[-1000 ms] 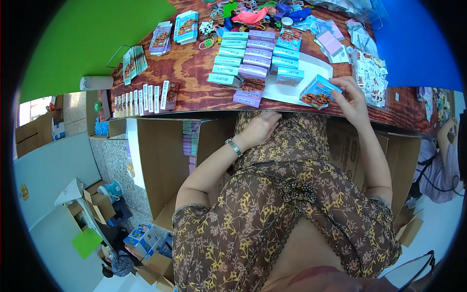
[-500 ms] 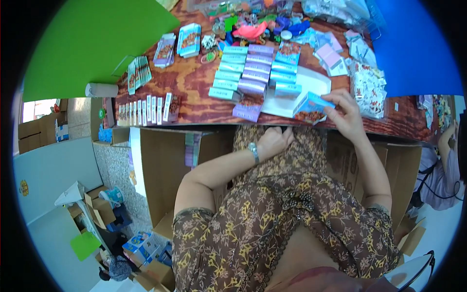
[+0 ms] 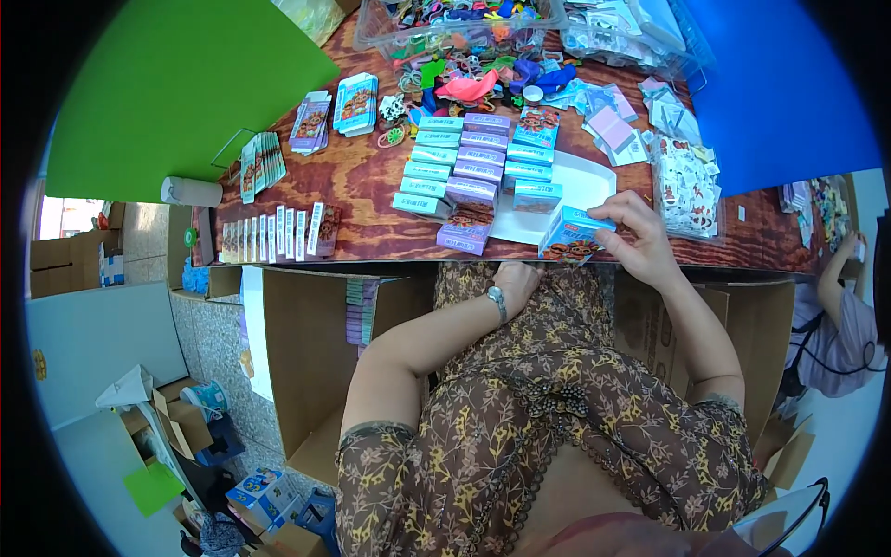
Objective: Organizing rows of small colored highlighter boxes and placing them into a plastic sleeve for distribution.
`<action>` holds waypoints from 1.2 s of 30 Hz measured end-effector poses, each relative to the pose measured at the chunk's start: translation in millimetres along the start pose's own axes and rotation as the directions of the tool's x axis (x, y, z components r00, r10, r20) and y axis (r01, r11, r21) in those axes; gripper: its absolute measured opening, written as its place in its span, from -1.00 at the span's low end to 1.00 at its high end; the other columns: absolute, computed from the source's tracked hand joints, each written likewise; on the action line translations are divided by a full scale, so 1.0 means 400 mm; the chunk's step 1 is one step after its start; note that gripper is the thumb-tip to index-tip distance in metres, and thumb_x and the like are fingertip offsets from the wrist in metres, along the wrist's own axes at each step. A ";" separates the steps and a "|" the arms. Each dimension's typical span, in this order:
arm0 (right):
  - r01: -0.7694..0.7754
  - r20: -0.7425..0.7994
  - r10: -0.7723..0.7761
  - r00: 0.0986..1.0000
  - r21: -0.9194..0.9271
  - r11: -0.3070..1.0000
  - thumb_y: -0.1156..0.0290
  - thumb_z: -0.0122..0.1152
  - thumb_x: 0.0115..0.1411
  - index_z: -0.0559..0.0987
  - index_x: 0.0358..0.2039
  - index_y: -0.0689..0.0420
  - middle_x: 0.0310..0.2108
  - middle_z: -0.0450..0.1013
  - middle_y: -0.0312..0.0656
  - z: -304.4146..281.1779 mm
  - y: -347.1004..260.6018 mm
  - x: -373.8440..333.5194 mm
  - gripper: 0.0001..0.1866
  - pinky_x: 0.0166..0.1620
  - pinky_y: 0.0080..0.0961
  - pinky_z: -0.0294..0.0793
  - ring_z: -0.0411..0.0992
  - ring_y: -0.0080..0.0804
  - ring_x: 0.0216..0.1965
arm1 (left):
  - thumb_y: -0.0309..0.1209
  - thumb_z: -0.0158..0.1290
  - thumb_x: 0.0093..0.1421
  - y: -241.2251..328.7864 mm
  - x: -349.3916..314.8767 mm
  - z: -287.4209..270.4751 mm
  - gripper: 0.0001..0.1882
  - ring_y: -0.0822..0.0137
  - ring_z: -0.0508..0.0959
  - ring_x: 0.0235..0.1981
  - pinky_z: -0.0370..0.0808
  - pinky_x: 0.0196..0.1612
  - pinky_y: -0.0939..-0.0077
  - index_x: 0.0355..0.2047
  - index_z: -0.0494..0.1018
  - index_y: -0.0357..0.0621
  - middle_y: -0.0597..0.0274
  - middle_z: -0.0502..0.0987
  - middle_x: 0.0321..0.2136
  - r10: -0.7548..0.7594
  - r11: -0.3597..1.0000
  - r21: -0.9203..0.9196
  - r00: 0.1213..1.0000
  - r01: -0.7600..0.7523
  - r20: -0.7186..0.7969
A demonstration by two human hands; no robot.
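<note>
My right hand (image 3: 640,239) pinches a small blue carton (image 3: 568,236) with pictures on its face, at the table's front edge. The carton stands tilted at the near end of a white sheet (image 3: 580,190). My left hand (image 3: 517,283), with a watch on its wrist, rests on my lap just below the table edge; its fingers are mostly hidden. Left of the held carton are rows of small boxes: mint green ones (image 3: 429,170), purple ones (image 3: 478,172) and blue ones (image 3: 529,173).
Thin boxes stand in a row (image 3: 278,234) at front left; flat cartons (image 3: 355,104) lie behind. A clear bin (image 3: 455,37) and a heap of colourful trinkets (image 3: 469,86) are at the back. Right are a bag of printed packets (image 3: 687,190) and a blue panel (image 3: 742,93).
The blue carton in my right hand has tipped more upright and moved slightly left. My left hand has drawn back, its fingers now less visible. The whole view has shifted a little.
</note>
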State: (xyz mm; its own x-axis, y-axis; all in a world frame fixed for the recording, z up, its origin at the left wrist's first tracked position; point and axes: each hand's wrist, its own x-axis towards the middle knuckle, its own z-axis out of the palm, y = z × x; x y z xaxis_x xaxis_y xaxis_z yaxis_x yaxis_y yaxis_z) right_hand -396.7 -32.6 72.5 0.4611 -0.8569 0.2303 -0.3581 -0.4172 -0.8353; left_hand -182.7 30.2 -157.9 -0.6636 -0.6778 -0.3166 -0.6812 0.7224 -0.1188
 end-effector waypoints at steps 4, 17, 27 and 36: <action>-0.014 0.019 0.014 1.000 -0.012 1.000 0.50 0.26 0.15 0.60 -0.13 0.20 -0.23 0.42 -0.21 0.001 -0.006 -0.004 -0.75 -0.12 -0.51 0.37 0.41 -0.40 -0.18 | -0.34 -0.07 0.29 -0.006 0.003 -0.048 -0.47 0.33 0.63 -0.55 0.39 -0.63 0.31 0.25 0.22 -0.20 0.31 0.65 -0.43 -0.046 0.999 0.041 0.959 0.036 0.279; 0.086 -0.065 -0.094 0.993 -0.114 0.990 0.56 0.27 0.16 0.60 -0.05 0.15 -0.21 0.40 -0.21 0.086 0.019 0.025 -0.69 -0.31 -0.58 0.45 0.44 -0.46 -0.24 | -0.35 -0.04 0.26 -0.066 -0.110 -0.114 -0.76 0.33 0.63 -0.45 0.47 -0.56 0.34 -0.21 0.52 -0.24 0.17 0.62 -0.36 -0.041 0.994 -0.099 0.997 0.047 0.060; 0.206 0.013 -0.217 0.976 -0.373 0.905 0.48 0.37 0.09 0.56 0.02 0.04 -0.16 0.37 -0.15 0.170 0.081 0.038 -0.56 -0.29 -0.40 0.52 0.49 -0.31 -0.32 | -0.42 0.01 0.21 -0.116 -0.350 -0.400 -0.81 0.30 0.59 -0.57 0.48 -0.64 0.44 -0.24 0.43 -0.30 0.16 0.48 -0.52 -0.129 0.978 -0.191 0.963 0.085 -0.235; 0.085 0.068 -0.085 0.994 0.006 0.996 0.33 0.25 0.21 0.49 0.09 0.18 -0.08 0.40 -0.15 0.094 -0.012 0.021 -0.56 -0.24 -0.49 0.47 0.46 -0.42 -0.27 | -0.26 0.02 0.37 -0.209 -0.361 -0.449 -0.71 0.66 0.46 -0.55 0.40 -0.54 0.70 -0.07 0.44 -0.23 0.38 0.53 -0.41 -0.524 -0.382 -0.908 0.850 -0.172 0.059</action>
State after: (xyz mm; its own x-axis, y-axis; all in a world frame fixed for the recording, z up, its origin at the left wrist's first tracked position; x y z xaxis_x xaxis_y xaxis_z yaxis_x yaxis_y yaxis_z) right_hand -360.5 -26.5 59.7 0.5441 -0.7959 0.2657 -0.3133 -0.4865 -0.8156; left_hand -85.3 43.1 67.0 -0.1888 -0.9462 -0.2628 0.0936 -0.2837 0.9543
